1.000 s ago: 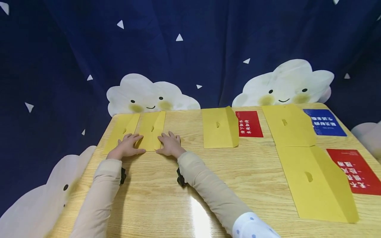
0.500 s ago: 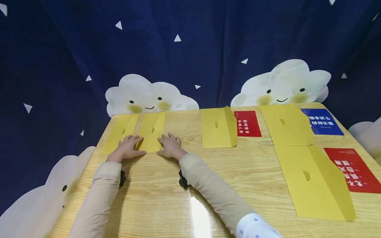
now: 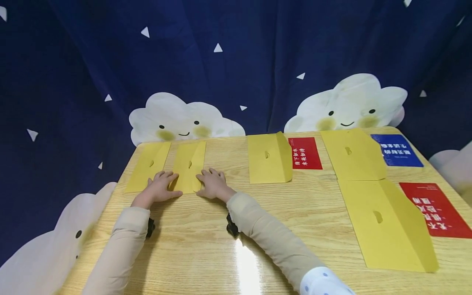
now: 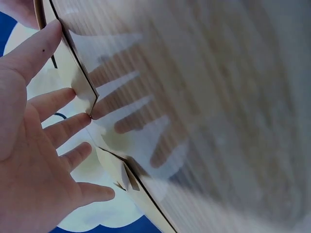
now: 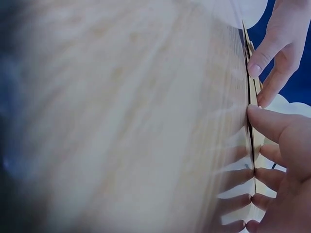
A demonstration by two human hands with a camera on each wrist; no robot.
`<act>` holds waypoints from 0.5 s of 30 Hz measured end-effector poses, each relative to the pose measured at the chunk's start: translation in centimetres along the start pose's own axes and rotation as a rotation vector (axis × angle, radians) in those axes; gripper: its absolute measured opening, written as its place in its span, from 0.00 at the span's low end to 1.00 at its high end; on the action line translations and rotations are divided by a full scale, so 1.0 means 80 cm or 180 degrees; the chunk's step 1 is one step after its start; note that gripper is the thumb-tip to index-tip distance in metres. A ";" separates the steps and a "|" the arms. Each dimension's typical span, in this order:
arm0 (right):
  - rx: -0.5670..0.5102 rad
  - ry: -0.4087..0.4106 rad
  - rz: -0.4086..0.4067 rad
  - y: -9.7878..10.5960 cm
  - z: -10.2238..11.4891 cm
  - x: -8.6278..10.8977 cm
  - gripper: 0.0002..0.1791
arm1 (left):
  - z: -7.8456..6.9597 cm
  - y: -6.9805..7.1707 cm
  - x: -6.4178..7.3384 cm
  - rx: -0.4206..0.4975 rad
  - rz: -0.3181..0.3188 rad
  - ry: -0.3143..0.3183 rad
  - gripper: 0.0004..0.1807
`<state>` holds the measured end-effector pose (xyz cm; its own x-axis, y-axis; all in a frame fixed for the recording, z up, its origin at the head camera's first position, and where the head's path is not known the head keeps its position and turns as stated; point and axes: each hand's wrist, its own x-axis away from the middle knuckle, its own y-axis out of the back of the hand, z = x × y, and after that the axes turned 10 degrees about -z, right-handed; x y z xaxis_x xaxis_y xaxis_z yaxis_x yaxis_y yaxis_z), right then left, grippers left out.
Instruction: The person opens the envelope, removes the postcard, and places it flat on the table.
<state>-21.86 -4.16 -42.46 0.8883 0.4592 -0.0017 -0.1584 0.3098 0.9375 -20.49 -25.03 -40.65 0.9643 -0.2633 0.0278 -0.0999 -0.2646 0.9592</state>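
Note:
A yellow envelope (image 3: 183, 164) lies flat on the table between my two hands. Its narrow flap is folded along the right side and a small slot shows in the middle. My left hand (image 3: 160, 187) touches its left edge, thumb at the near corner and fingers spread; in the left wrist view the fingers look straight. My right hand (image 3: 214, 185) rests at the right edge, its thumb (image 5: 265, 120) on the near end and fingertips against the side. Left of it lies another yellow envelope (image 3: 143, 172), partly covered by my left hand in the head view.
On the wooden table (image 3: 191, 254), a yellow envelope (image 3: 263, 170) with raised flap lies beside a red card (image 3: 309, 153). Further right are two more flap-out envelopes, one far (image 3: 350, 164) and one near (image 3: 383, 237), a blue card (image 3: 402, 153) and a red card (image 3: 446, 217). A patterned curtain (image 3: 239, 61) hangs behind.
Both hands and the envelope between them have slid slightly toward me, its near edge now a little below that of the envelope on the left. The view has shifted slightly.

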 end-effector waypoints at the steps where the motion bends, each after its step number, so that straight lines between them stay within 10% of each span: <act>1: -0.0004 0.0011 -0.0004 0.000 -0.001 0.001 0.34 | -0.001 0.000 0.001 -0.0008 -0.0003 0.0001 0.40; 15: 0.0074 0.0107 -0.0008 0.001 -0.004 0.016 0.34 | -0.015 -0.003 0.012 -0.0080 0.0037 -0.0025 0.41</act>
<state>-20.84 -3.30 -42.50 0.8737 0.4863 -0.0155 -0.1457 0.2918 0.9453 -19.21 -24.09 -40.52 0.9612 -0.2735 0.0368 -0.1047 -0.2382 0.9655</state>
